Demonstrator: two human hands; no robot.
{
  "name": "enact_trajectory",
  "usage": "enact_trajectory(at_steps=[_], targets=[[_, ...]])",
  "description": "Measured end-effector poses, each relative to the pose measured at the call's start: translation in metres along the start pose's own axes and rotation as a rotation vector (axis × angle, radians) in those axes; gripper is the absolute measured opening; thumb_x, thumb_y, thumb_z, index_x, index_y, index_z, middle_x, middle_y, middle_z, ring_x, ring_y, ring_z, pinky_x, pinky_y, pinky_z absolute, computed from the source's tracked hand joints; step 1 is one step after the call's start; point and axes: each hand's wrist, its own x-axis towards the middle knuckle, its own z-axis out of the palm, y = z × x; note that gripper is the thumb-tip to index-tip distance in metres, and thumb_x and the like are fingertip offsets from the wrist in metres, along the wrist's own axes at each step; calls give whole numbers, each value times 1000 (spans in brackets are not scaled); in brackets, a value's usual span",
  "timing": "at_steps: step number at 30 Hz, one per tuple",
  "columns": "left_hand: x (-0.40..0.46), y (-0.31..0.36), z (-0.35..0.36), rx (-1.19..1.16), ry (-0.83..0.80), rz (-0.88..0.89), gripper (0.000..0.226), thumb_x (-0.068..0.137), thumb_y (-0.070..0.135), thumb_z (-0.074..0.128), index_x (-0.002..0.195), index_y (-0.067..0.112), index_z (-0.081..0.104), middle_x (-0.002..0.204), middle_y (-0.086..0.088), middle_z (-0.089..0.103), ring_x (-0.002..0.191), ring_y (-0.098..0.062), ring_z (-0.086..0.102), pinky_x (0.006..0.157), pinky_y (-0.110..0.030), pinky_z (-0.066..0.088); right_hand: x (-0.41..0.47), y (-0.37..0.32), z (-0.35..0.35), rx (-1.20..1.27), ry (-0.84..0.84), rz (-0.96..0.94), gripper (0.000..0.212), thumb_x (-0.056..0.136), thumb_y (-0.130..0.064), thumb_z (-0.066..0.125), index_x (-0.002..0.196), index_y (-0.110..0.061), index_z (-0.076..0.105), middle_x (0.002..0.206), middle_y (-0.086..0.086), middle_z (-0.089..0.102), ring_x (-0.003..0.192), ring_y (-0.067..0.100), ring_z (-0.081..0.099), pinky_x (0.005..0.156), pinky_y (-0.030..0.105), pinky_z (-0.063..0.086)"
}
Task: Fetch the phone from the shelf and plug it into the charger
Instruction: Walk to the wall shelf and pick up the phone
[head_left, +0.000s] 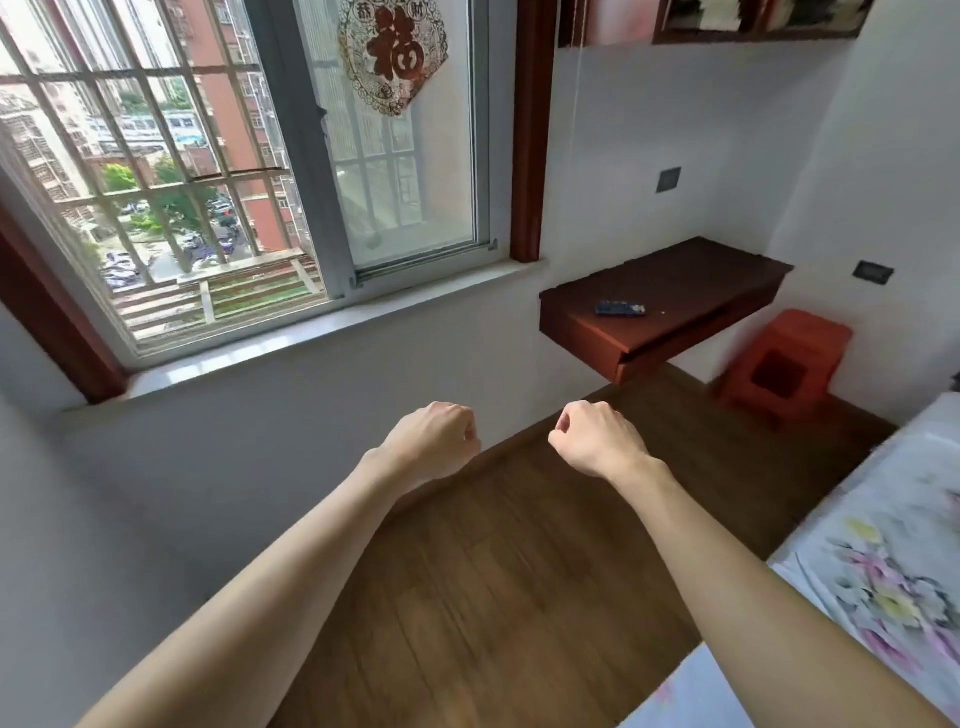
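The person stands in a small room with both bare arms held out in front. The left hand (434, 441) is curled into a loose fist with nothing in it. The right hand (597, 439) is curled the same way and is empty too. The two fists are near each other, not touching, above the brown wooden floor (493, 571).

Far off to the right, a dark red-brown wooden shelf (691, 291) sticks out from the white wall. A small dark flat thing, which looks like the phone (621, 309), lies on top of it near the left front edge. It is blurry, so I cannot be sure. It is well apart from both hands.

An orange plastic stool (784, 358) sits on the floor just beside the shelf, to the right. Two dark wall sockets show, one above the shelf (668, 180) and one on the right wall (874, 272).

On the left is a big window with metal bars (156, 182), and a red paper cut-out (393, 52) is stuck on the glass. A bed cover with a flower print (883, 597) lies near on the right.
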Motion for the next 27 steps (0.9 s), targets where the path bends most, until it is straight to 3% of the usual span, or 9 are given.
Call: enact_trajectory(at_steps=[5, 10, 14, 22, 27], targets=[[100, -25, -16, -5, -40, 117, 24, 90, 18, 42, 84, 10, 64, 89, -3, 65, 76, -20, 60, 59, -28, 46, 73, -8, -12, 3, 18, 143, 28, 98, -31, 54, 116, -14, 67, 117, 8, 71, 106, 27, 68, 86, 37, 55], [191, -24, -14, -33, -102, 224, 26, 91, 20, 42, 91, 11, 67, 94, -5, 68, 82, -21, 65, 64, -33, 56, 132, 10, -24, -7, 17, 264, 25, 97, -27, 53, 113, -14, 68, 113, 8, 71, 103, 28, 67, 73, 29, 45], [259, -10, 1, -42, -172, 292, 26, 93, 19, 42, 93, 12, 67, 93, -4, 68, 81, -16, 65, 56, -24, 48, 187, 39, -25, 8, 7, 338, 25, 96, -27, 53, 111, -15, 68, 114, 9, 71, 104, 29, 67, 82, 35, 52], [432, 24, 39, -44, -224, 272, 23, 95, 19, 43, 95, 13, 65, 93, -3, 68, 81, -16, 66, 60, -25, 53, 345, 129, -27, 25, -28, 326, 24, 96, -27, 54, 111, -14, 68, 114, 9, 71, 104, 29, 67, 80, 35, 51], [533, 50, 61, -55, -241, 206, 25, 95, 20, 43, 95, 12, 67, 92, -2, 67, 81, -17, 66, 73, -37, 61, 441, 186, -34, 2, -120, 287, 23, 96, -25, 56, 113, -13, 66, 114, 9, 69, 102, 28, 67, 72, 31, 45]])
